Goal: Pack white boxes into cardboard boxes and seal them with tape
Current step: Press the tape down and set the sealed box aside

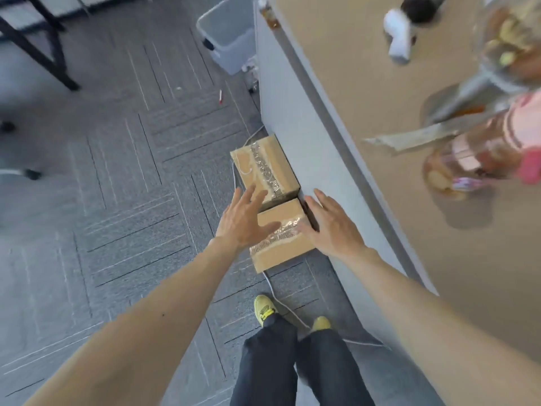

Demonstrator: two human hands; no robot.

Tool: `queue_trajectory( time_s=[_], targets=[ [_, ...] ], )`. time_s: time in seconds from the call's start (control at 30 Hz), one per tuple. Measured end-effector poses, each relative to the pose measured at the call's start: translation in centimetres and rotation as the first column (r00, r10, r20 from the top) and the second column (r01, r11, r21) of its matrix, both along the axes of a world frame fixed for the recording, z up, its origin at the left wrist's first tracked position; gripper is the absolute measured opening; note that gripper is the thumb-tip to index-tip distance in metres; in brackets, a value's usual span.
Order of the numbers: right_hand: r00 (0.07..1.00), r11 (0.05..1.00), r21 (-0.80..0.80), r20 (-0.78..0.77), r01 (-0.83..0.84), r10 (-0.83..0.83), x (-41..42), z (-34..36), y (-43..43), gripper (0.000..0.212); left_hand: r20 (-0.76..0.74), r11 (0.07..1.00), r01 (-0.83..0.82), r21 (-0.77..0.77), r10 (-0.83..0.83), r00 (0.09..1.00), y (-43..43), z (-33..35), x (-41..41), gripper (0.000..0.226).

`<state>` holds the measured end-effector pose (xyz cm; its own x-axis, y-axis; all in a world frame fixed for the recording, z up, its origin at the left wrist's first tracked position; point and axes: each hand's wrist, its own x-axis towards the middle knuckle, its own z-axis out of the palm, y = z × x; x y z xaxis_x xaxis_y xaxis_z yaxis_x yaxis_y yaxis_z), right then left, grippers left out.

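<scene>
**Left hand [246, 221], right hand [332, 227]: fingers spread, holding nothing**

Both hands hover over the near cardboard box [281, 257] on the carpet [117, 200] at frame centre. The box sits tight against the side panel under the tabletop [366, 83], butting a second taped box [263, 162]. Open carpet lies left. Tape seals both; contents hidden. Jars [468, 162] at right are blurred.

On the floor [117, 171], the near box [275, 259] lies just before the far box [282, 171], both just left of the desk [380, 142].

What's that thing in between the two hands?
The nearer cardboard box, sealed with shiny tape, lies on the floor between the left hand and right hand, seen in the head view.
</scene>
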<state>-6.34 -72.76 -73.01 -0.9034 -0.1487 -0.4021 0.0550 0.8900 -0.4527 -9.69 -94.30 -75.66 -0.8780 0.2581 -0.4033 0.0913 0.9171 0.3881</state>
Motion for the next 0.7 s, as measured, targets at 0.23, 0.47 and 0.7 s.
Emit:
queue_trajectory(
  time_s=[0.23, 0.47, 0.7],
  targets=[
    [0.978, 0.988, 0.057, -0.165, 0.142, -0.131, 7.3, 13.8, 6.9, 0.066, -0.178, 0.977, 0.196, 0.083, -0.179, 0.968, 8.4, 13.5, 3.8, 0.084],
    [0.902, 0.935, 0.073, -0.3, 0.347, -0.311, 21.3, 20.7, 17.3, 0.068, -0.269, 0.893, 0.449, 0.023, -0.427, 0.863, 20.2, 21.2, 12.3, 0.087],
    [0.749, 0.781, 0.034, -0.31, 0.624, -0.585, 44.3, 24.6, 28.7, 0.066, -0.291, 0.756, 0.654, -0.011, -0.628, 0.722, 33.6, 25.3, 28.3, 0.08]
  ],
)
